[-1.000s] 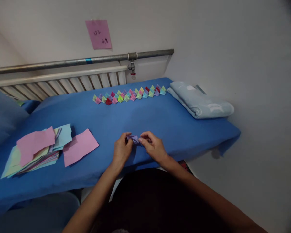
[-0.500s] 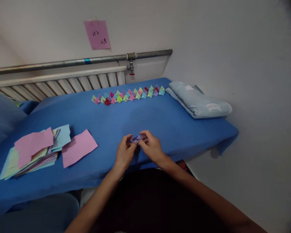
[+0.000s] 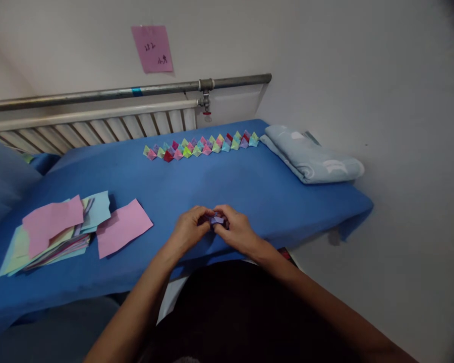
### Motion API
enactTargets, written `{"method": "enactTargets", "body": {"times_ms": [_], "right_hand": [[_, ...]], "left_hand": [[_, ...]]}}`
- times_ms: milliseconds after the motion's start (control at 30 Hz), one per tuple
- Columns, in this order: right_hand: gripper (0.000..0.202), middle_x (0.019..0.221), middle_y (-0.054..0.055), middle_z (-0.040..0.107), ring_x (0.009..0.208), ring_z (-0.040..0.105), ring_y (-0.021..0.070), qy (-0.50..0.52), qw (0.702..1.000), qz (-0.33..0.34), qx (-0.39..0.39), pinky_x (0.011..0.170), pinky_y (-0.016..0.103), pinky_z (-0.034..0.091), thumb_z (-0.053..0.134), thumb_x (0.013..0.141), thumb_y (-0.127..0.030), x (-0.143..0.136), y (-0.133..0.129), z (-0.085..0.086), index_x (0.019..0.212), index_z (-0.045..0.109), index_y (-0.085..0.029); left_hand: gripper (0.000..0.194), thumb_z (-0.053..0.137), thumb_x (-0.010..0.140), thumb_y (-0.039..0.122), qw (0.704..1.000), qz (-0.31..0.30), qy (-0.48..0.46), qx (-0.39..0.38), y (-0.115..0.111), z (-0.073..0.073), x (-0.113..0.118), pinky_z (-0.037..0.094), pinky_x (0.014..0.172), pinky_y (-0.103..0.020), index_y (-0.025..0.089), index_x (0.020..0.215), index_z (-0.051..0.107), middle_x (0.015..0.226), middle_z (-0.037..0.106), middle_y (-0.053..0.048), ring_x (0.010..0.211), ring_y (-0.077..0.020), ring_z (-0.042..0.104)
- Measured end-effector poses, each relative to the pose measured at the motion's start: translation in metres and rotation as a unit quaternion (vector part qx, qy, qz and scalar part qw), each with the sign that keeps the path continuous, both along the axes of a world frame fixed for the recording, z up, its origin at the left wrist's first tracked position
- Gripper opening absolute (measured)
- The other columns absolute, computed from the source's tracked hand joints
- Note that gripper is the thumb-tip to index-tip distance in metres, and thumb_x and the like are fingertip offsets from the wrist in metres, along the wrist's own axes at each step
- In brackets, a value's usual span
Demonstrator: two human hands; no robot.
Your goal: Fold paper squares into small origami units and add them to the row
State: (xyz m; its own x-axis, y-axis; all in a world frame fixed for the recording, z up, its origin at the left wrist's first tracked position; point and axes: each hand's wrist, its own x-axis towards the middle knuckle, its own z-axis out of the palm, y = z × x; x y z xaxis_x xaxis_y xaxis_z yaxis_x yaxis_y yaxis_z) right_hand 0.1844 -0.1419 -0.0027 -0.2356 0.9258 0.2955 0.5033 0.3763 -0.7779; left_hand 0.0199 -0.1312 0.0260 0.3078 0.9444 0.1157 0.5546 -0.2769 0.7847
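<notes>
A small folded purple paper piece (image 3: 217,220) is held between both hands above the front part of the blue-covered table (image 3: 166,191). My left hand (image 3: 191,225) pinches it from the left, fingers curled around its edge. From the right, my right hand (image 3: 236,230) grips it between thumb and fingers. The fingers hide much of its shape. Farther back lie rows of folded paper pieces (image 3: 196,149) in many colours, set close together. Left of my hands rests a flat pink paper sheet (image 3: 124,228).
A stack of coloured paper (image 3: 56,227) lies at the left. A folded light-blue blanket (image 3: 314,156) sits at the back right against the wall. Behind the table run a radiator (image 3: 117,126) and a metal pipe (image 3: 166,89). A pink note (image 3: 152,49) hangs on the wall.
Both hands have closed in around the purple paper piece, and it has turned, showing a flatter side. My left wrist has swung outward to the left.
</notes>
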Motion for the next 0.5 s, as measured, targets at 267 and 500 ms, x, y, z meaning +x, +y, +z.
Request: {"method": "enactTargets", "body": {"times_ms": [267,500], "right_hand": [[0.037,0.1,0.004,0.066,0.082,0.06,0.0165,0.0,1.0,0.022,0.012,0.073,0.029,0.047,0.053,0.075,-0.011,0.0,-0.001,0.004,0.11,0.057,-0.022],[0.035,0.1,0.006,0.065,0.085,0.062,0.0172,0.021,0.999,-0.028,0.026,0.074,0.031,0.049,0.05,0.077,-0.01,-0.002,0.003,-0.002,0.11,0.057,-0.021]], "left_hand": [[0.027,0.056,0.08,0.008,0.999,-0.024,0.017,0.036,-0.002,-0.007,0.0,0.05,0.082,-0.03,0.024,0.096,0.07,0.094,0.072,-0.001,0.089,-0.0161,0.065],[0.022,0.053,0.084,0.011,0.998,0.049,0.026,0.032,-0.004,-0.015,0.003,0.05,0.078,-0.028,0.022,0.094,0.069,0.089,0.072,-0.001,0.08,-0.0149,0.066]]}}
